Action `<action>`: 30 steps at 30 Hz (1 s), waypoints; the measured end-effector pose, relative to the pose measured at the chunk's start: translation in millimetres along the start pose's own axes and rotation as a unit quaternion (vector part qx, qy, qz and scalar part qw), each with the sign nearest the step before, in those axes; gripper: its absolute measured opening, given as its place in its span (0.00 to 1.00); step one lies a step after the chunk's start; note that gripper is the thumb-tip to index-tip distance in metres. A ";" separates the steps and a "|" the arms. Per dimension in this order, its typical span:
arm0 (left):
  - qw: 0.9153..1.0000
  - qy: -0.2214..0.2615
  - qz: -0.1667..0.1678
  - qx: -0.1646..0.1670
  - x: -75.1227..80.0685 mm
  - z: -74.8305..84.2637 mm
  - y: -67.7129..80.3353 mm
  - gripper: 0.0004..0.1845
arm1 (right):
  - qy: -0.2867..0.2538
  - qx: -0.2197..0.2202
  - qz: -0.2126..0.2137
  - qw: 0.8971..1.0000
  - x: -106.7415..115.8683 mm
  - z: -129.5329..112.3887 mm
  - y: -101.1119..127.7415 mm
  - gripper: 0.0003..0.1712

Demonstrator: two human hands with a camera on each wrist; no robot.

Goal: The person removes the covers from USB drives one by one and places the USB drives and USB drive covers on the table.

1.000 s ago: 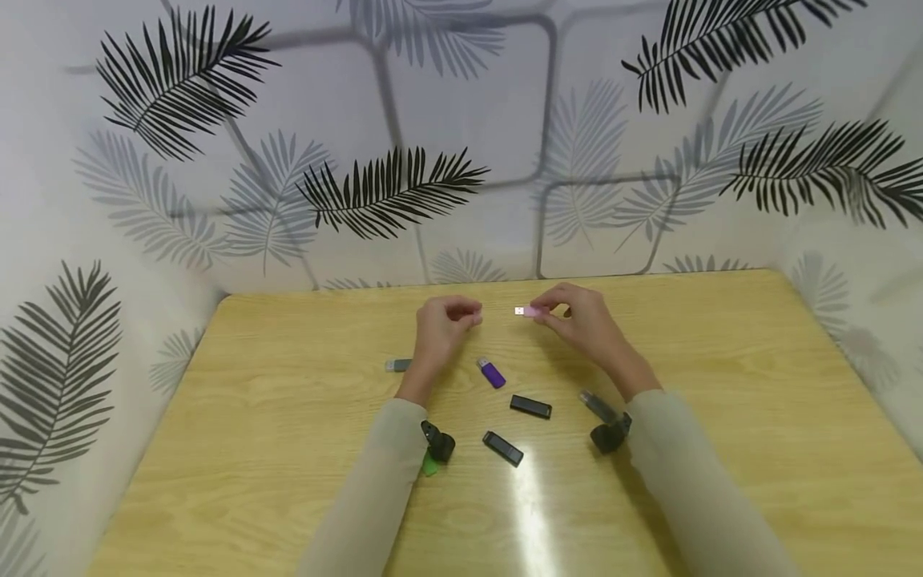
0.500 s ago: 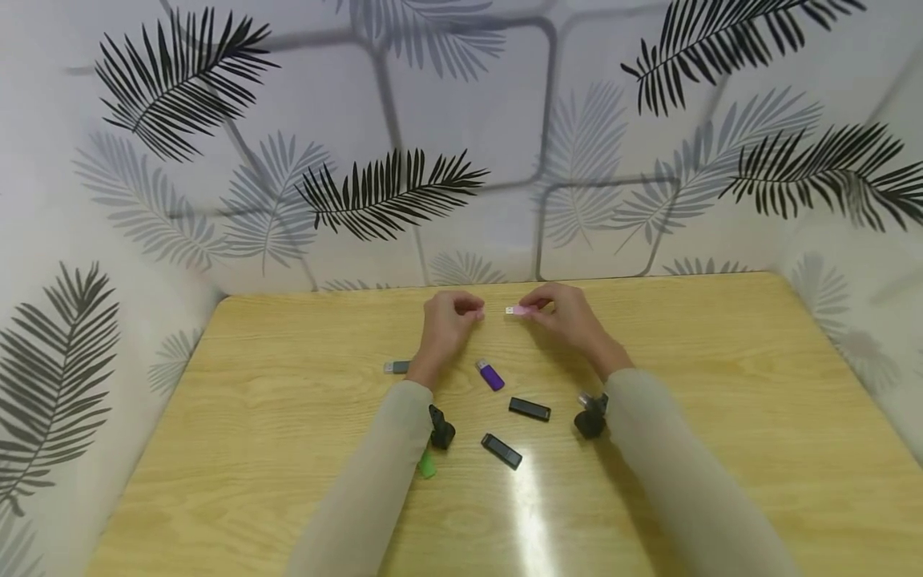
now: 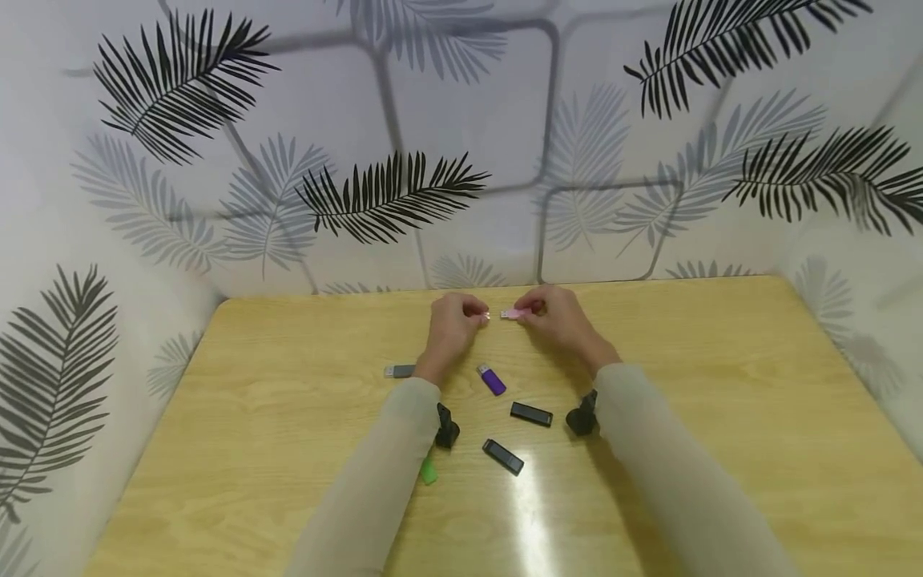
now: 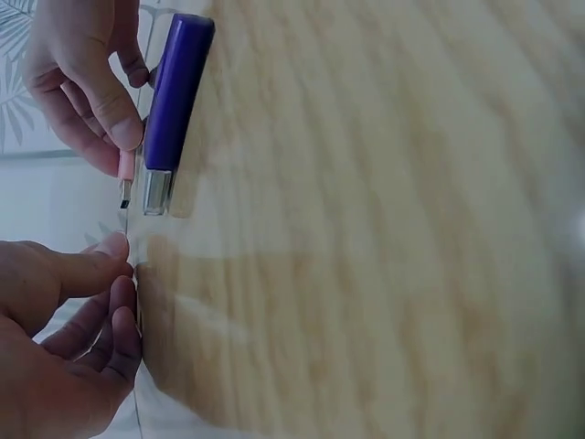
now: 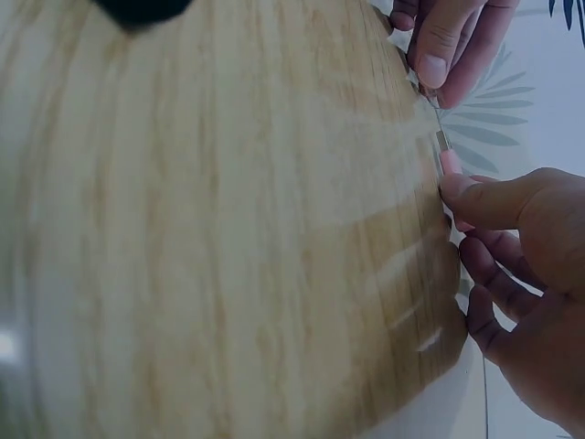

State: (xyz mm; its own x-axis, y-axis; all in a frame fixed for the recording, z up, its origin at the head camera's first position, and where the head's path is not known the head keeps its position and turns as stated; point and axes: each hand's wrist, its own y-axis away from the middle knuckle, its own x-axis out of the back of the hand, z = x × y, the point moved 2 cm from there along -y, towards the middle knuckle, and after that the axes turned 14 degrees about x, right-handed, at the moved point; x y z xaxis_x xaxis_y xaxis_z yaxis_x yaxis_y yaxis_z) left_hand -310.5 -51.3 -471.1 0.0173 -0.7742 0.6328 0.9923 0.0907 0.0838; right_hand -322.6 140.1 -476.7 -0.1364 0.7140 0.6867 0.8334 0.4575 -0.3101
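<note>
At the far middle of the wooden table (image 3: 721,385) my two hands are held close together. My right hand (image 3: 558,316) pinches a pink USB stick (image 3: 511,314), whose metal plug points left. My left hand (image 3: 450,324) pinches a small pale cap (image 3: 485,316) just left of that plug, with a narrow gap between them. The left wrist view shows the pink stick (image 4: 125,169) in the right hand's fingers (image 4: 110,110), above my left thumb (image 4: 87,270). The right wrist view shows the stick's plug (image 5: 442,142) between both hands.
A purple USB drive (image 3: 492,379) lies just near of the hands and also shows in the left wrist view as the purple drive (image 4: 174,101). Two black drives (image 3: 530,413) (image 3: 502,456), a grey drive (image 3: 399,371) and a green piece (image 3: 429,471) lie on the table. Patterned walls close three sides.
My right hand has carried the pink stick leftward, toward my left hand. The gap between plug and cap has narrowed. Both forearms have slid forward.
</note>
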 end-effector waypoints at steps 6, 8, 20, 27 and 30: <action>1.000 -0.001 0.010 -0.008 -4.1 0.4 0.8 0.03 | 0.007 -0.010 -0.006 1.000 -0.7 0.2 -0.1 0.07; 1.000 -0.004 0.008 -0.009 -6.4 -0.2 1.4 0.03 | 0.011 -0.022 -0.013 1.000 0.3 0.3 0.7 0.07; 1.000 -0.005 0.000 -0.005 -4.0 3.4 2.8 0.05 | 0.004 -0.022 -0.016 1.000 0.8 4.9 -2.5 0.09; 1.000 0.013 -0.011 -0.003 -2.2 -2.1 3.2 0.08 | -0.014 -0.021 0.006 1.000 1.4 0.4 4.9 0.13; 1.000 0.022 -0.018 -0.006 2.3 -0.8 5.4 0.09 | -0.013 -0.017 0.018 1.000 4.9 -3.4 7.2 0.14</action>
State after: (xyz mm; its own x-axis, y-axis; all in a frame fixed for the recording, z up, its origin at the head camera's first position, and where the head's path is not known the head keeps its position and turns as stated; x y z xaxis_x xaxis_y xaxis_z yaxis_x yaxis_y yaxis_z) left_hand -305.0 -53.0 -469.9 -0.0132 -0.8042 0.5943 0.9939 0.0547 0.0961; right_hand -315.4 145.1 -473.4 -0.1192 0.7441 0.6574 0.8553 0.4132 -0.3126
